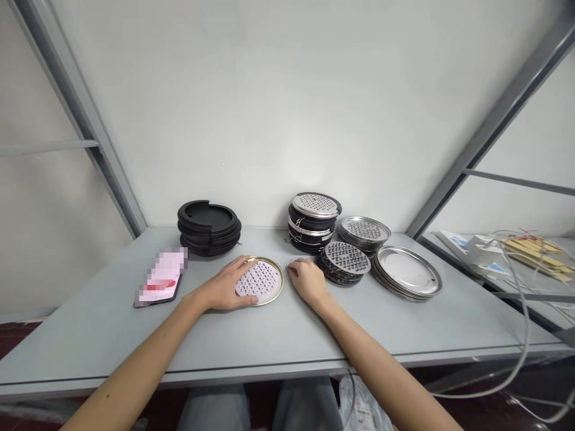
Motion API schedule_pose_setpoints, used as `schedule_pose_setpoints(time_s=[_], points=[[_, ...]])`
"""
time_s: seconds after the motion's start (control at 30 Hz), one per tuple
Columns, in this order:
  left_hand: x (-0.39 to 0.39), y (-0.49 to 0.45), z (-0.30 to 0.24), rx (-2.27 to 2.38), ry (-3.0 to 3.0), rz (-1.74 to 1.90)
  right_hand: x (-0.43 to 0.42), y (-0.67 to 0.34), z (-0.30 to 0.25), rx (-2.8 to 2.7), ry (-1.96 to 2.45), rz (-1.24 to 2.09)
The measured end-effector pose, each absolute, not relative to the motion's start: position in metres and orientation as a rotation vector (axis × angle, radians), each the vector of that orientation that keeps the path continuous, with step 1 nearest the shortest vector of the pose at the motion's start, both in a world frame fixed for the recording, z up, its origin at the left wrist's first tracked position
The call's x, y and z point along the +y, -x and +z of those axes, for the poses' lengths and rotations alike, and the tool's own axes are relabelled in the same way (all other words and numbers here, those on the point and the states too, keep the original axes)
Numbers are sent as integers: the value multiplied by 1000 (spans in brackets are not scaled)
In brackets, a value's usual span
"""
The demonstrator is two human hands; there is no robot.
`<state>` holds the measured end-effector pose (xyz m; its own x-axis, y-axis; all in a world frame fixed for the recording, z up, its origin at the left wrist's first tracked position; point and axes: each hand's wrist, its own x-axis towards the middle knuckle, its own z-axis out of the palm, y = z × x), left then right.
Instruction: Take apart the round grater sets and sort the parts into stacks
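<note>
My left hand [228, 284] grips the left side of a round metal lid [281, 281] lying on the table, thumb at the near edge and fingers along the far edge. In the lid sits a perforated disc [260, 280] with rows of raised teeth, like a grater plate. To the right of the lid, my right hand [308, 279] rests on the table with its fingers curled in. Whatever those fingers hold, if anything, is hidden. Nearest to that hand is a stack of dark toothed discs [345, 258].
Black ring-shaped bases [209, 224] are stacked at the back left, behind a phone [164, 278]. Assembled pieces with clasps [314, 206] stand at the back middle. Lids with grater discs [365, 230] and plain metal lids [406, 269] are piled right. A white cable [523, 323] hangs far right.
</note>
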<state>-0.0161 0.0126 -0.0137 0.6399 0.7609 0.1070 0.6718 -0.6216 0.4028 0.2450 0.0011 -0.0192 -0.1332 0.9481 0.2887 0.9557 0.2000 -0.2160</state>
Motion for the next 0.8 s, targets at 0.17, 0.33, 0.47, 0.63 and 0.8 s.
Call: schedule_pose_setpoints(time_s=[0.17, 0.33, 0.47, 0.63, 0.8], points=[[13, 16, -14, 1155, -2544, 386, 9, -249, -20, -1964, 1799, 193], [12, 15, -13, 1186, -2531, 353, 11, -244, -23, -2053, 1755, 190], [12, 16, -14, 1195, -2526, 345, -10, -251, -7, -1969, 1509, 75], [13, 15, -14, 1199, -2518, 338, -10, -334, 47, -1472, 1371, -445], [11, 14, -12, 1219, -2508, 346, 40, -446, 57, -1842, 1800, -620]])
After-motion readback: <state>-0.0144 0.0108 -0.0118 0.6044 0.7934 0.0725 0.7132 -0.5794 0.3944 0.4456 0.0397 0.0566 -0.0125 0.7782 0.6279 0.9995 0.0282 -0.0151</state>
